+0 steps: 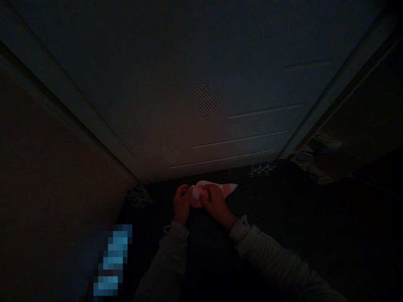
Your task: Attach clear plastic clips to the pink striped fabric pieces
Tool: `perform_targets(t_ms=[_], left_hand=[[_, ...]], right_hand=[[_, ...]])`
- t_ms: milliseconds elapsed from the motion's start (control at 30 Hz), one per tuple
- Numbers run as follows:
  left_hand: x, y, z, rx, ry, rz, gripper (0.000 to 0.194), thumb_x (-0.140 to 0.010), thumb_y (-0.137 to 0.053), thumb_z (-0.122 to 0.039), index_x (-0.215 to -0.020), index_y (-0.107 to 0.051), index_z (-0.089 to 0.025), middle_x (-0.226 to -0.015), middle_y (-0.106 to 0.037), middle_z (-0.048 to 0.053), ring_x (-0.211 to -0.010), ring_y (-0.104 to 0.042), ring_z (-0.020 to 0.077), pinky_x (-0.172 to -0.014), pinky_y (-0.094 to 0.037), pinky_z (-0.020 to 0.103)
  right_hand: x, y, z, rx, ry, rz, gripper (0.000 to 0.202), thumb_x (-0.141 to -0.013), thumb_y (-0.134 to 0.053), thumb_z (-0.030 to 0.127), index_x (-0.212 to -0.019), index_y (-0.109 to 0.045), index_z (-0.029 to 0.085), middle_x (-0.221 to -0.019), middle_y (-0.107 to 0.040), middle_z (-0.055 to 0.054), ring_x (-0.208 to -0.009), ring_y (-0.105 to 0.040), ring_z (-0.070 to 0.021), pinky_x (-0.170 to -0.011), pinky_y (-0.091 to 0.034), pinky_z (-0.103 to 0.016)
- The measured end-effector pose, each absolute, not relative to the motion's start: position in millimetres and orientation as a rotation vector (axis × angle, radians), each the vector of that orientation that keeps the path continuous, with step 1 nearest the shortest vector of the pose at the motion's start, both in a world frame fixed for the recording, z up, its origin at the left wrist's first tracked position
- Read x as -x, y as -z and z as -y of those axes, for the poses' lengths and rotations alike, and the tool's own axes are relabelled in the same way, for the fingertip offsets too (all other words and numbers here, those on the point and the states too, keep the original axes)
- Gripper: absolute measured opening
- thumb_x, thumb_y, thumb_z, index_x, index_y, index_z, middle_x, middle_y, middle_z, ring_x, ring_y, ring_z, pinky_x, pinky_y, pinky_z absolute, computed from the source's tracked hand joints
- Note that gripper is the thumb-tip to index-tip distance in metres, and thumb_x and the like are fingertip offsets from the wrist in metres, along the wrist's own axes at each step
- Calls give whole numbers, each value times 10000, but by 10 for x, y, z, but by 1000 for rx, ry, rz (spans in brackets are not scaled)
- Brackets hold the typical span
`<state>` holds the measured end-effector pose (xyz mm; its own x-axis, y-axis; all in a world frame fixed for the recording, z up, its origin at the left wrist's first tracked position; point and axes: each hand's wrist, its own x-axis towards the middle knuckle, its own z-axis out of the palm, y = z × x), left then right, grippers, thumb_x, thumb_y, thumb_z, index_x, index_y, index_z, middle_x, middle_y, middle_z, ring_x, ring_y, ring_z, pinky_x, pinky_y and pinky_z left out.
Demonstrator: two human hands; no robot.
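Observation:
Low in the middle of the dim head view, a pink-and-white, sock-like cloth lies bunched on a dark surface. Its left part is gathered between both hands, while a banded, narrower end points right. My left hand is closed on the left edge of the cloth, fingers curled. My right hand pinches the middle of it, thumb and fingers bent inward. Darkness hides the fingertips in part, and the folds between the hands are hard to make out.
A pale door-like panel with carved hearts and lines rises behind the hands. Clusters of shiny ring-like things lie by its foot at left and right. Blurred objects stand far right. A pixelated bright blue patch glows lower left.

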<state>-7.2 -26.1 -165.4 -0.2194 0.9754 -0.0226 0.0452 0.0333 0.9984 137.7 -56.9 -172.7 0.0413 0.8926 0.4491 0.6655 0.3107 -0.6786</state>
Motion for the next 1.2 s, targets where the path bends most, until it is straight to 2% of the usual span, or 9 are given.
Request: perform_targets(t_ms=[200,433,667,833,1200], left_hand=[[184,1676,185,-1034,-1413,-1451,194,-926,-623,-298,-1035,-635,-138,-1015,-666,50,-859,-659,187,-753,-565,371],[107,1688,227,-1114,-1351,-1383,174,-919,-633,-282,-1021,-637,-141,-998,-667,45,-838,-656,178,-743,-564,361],[50,1677,300,-1256,-1188,-1243,167,-911,-645,-272,-1009,-640,-137,-973,-669,39,-840,-658,181,-756,-563,371],[87,1695,265,-1268,-1173,-1237,184,-916,-636,-282,-1034,-634,-141,-1018,-663,50,-878,-655,192,-775,-560,384],[103,1622,289,-1369,-1054,-1109,178,-913,-641,-290,-1009,-642,-140,-970,-674,40,-850,-660,186,-776,-557,384]], right_hand=[[-1433,1750,561,1414,-289,1690,238,-946,-592,315,-1133,-625,172,-1146,-657,-73,-957,-657,-210,-829,-552,-419],[-1424,1634,652,1331,-235,1760,158,-946,-590,281,-1033,-658,169,-1108,-680,-61,-1101,-615,-245,-995,-444,-517],[-1389,1668,610,1368,-233,1823,205,-948,-592,297,-1100,-638,167,-1118,-671,-67,-959,-663,-209,-845,-550,-426],[-1396,1662,630,1442,-226,1844,220,-944,-597,304,-1113,-635,170,-1144,-662,-72,-992,-652,-220,-861,-542,-440],[-1387,1716,604,1479,-245,1885,240,-939,-602,321,-1120,-631,166,-1140,-663,-72,-983,-656,-221,-861,-541,-445]])
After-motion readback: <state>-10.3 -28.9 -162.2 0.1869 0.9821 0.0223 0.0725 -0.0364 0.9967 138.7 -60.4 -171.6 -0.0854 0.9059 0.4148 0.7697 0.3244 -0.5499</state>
